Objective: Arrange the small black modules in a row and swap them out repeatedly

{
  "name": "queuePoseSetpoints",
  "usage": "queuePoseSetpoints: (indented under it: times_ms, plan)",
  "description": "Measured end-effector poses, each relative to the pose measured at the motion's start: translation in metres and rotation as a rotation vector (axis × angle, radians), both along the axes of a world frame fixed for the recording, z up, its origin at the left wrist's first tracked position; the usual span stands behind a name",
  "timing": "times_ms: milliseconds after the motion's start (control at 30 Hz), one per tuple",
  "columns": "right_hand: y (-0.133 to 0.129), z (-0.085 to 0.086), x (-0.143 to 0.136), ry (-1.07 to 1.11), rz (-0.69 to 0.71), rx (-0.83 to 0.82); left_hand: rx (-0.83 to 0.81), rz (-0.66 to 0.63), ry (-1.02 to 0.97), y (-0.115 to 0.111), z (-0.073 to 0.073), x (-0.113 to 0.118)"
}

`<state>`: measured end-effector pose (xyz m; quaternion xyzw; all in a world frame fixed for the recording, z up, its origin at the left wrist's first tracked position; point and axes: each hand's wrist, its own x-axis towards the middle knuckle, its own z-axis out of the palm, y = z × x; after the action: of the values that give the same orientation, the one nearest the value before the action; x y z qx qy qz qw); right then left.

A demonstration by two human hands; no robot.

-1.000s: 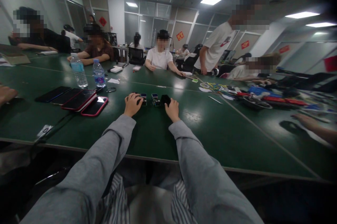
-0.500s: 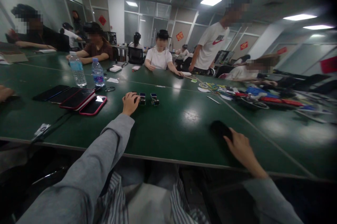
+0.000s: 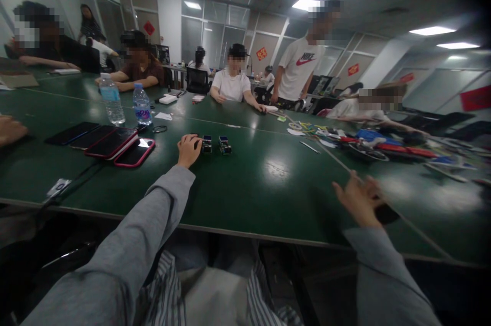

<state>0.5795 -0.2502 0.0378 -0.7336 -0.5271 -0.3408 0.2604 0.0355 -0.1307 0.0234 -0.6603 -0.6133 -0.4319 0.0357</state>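
Note:
My left hand (image 3: 188, 151) rests on the green table (image 3: 245, 188), fingers bent and a little apart. Its fingertips are at the left side of a small device with a dark blue top (image 3: 207, 144); I cannot tell whether they touch it. A second, similar small device (image 3: 225, 145) stands just to the right. On the right, my right hand (image 3: 356, 199) is raised near the table's seam, blurred, with its fingers spread. A dark rounded object (image 3: 386, 213) shows beside its palm, partly hidden by the hand; its kind is unclear.
Several phones (image 3: 135, 153) and two water bottles (image 3: 142, 105) stand to the left. A pen (image 3: 310, 147) lies beyond my right hand, near a jumble of coloured parts (image 3: 399, 148). Other people sit around the table, and a person in a white shirt (image 3: 301, 68) stands behind it.
My right hand has opened and risen from the dark object, which now shows on the hand's right instead of its left. My left hand and the small devices have stayed put.

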Motion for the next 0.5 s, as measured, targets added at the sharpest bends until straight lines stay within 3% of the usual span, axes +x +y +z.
queuePoseSetpoints:
  times_ms: [67, 200, 267, 367, 500]
  plan:
    - [0.028, -0.004, -0.067, 0.032, 0.125, -0.099, 0.002, 0.003, -0.005, 0.001, -0.001, 0.000]
    - [0.082, -0.020, -0.230, 0.054, 0.470, -0.242, 0.007, 0.015, -0.014, 0.005, -0.004, -0.003]
    - [0.105, -0.024, -0.291, 0.051, 0.617, -0.284, 0.014, 0.020, -0.021, 0.009, -0.007, -0.005]
    - [0.127, -0.024, -0.335, 0.102, 0.743, -0.350, 0.018, 0.009, -0.033, 0.016, -0.011, -0.008]
    - [0.135, -0.023, -0.332, 0.198, 0.811, -0.377, 0.043, -0.036, -0.063, 0.023, -0.015, -0.010]
